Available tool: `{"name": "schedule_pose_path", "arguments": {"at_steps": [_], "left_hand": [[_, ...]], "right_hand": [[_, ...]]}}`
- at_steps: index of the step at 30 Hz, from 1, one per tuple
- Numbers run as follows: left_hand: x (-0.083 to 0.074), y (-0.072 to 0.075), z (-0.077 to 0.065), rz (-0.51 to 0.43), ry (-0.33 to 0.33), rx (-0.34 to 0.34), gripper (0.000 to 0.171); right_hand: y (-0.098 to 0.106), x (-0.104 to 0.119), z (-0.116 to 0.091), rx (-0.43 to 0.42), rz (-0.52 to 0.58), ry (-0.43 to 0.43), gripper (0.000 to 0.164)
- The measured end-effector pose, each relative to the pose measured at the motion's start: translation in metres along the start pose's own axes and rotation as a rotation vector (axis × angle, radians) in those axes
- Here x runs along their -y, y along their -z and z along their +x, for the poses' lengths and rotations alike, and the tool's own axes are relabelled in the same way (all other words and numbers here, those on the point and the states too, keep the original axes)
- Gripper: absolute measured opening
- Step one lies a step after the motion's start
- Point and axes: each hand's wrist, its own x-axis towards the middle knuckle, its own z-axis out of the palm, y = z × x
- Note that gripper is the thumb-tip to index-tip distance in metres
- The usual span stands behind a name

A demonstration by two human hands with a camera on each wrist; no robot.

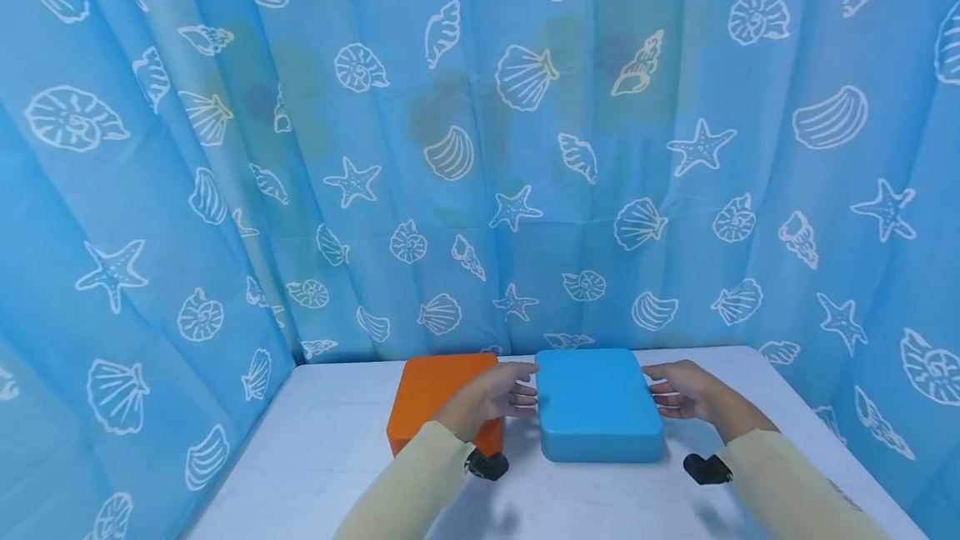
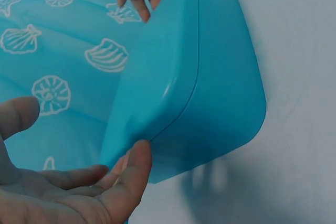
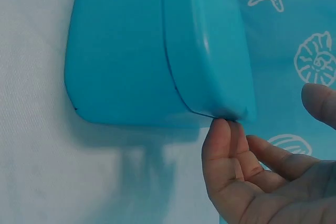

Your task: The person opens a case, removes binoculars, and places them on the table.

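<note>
A blue square box (image 1: 600, 398) with rounded corners rests on the white table, a lid seam (image 2: 196, 77) running round its side. My left hand (image 1: 504, 390) is at the box's left side, its fingertips (image 2: 140, 153) right at the lid's edge and the thumb held apart. On the opposite side is my right hand (image 1: 686, 392). Its fingertips (image 3: 220, 127) meet the lid edge just at the seam, with the thumb away from the box. Neither hand curls round the box. Beside it on the left stands an orange box (image 1: 442, 394), partly hidden behind my left hand and sleeve.
The white table (image 1: 322, 440) reaches back to a blue curtain (image 1: 480, 148) printed with white shells and starfish. The curtain also hangs along the left and right sides. Dark wrist devices (image 1: 487, 465) sit below each sleeve's cuff.
</note>
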Motion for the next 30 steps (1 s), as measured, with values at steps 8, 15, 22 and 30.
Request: {"name": "schedule_pose_path", "arguments": {"at_steps": [8,15,22,30], "left_hand": [[-0.001,0.005,0.002,-0.026,0.035,0.023,0.066],[-0.008,0.003,0.002,-0.048,0.077,0.046,0.073],[-0.011,0.0,0.003,-0.039,0.11,0.0,0.067],[-0.011,-0.006,0.004,-0.049,0.127,-0.008,0.061]], "right_hand": [[0.004,-0.001,-0.003,0.017,0.01,0.015,0.07],[0.004,0.001,-0.003,-0.013,-0.012,-0.009,0.07],[0.0,0.001,-0.001,-0.028,0.02,-0.032,0.064],[-0.002,0.004,0.001,-0.04,-0.061,-0.032,0.043]]}}
